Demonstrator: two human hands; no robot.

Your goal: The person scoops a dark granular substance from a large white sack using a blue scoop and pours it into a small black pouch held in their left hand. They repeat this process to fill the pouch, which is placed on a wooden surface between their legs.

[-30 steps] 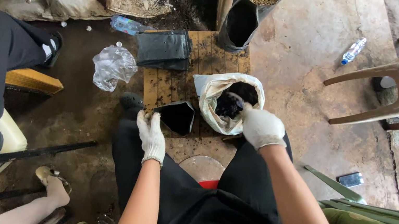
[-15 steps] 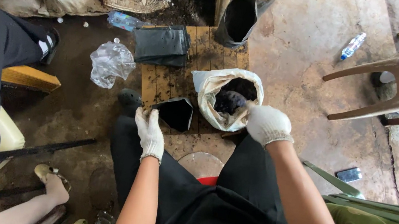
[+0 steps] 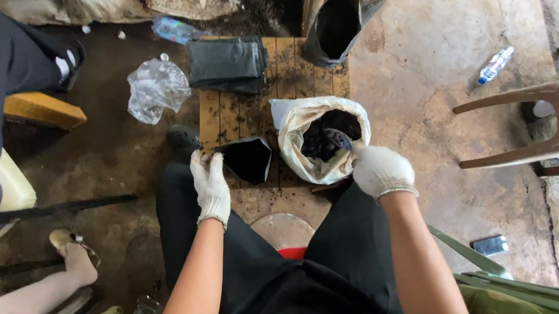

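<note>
A small black planting bag (image 3: pixel 247 157) stands on the wooden pallet (image 3: pixel 273 78), its open mouth facing up and slightly toward the person, its long axis near upright. The gloved left hand (image 3: pixel 210 187) pinches the bag's near-left rim, fingers curled shut on it. Just right of it sits a white sack (image 3: pixel 303 146) of dark soil, mouth rolled open. The gloved right hand (image 3: pixel 381 171) is closed around a small scoop (image 3: pixel 338 139) that dips into the soil, touching the sack's right rim.
</note>
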